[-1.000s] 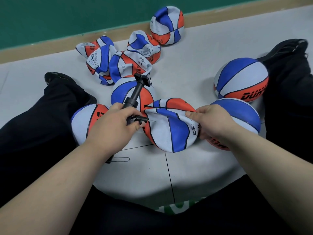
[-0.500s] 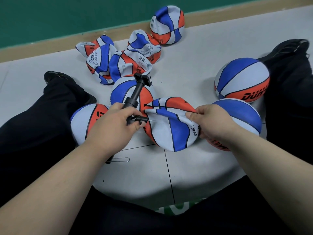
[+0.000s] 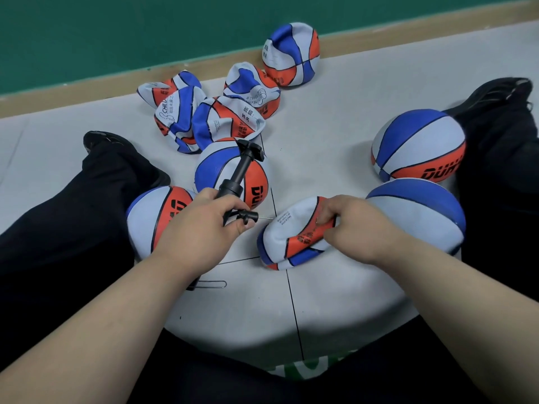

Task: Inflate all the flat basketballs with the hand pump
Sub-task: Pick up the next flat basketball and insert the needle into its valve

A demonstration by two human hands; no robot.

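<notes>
Seated on the floor (image 3: 335, 301) with legs spread, a person gripped the hand pump (image 3: 234, 182) in the left hand (image 3: 201, 228). Its needle (image 3: 264, 218) pointed at a flat basketball (image 3: 291, 240) lying on the floor between the hands, the tip seemingly just short of the skin. The right hand (image 3: 358, 225) pinched a fold of that ball, probably to steady it and present the valve, which could not be made out. The pump's lower end was hidden under the left hand. An inflated ball (image 3: 420, 211) sat partly behind the right wrist, with three others close by, likely set aside as finished. Farther off lay a pile of flat balls (image 3: 204, 118), too crumpled and overlapped to count, and one more collapsed ball (image 3: 291, 53) sat by the wall.
</notes>
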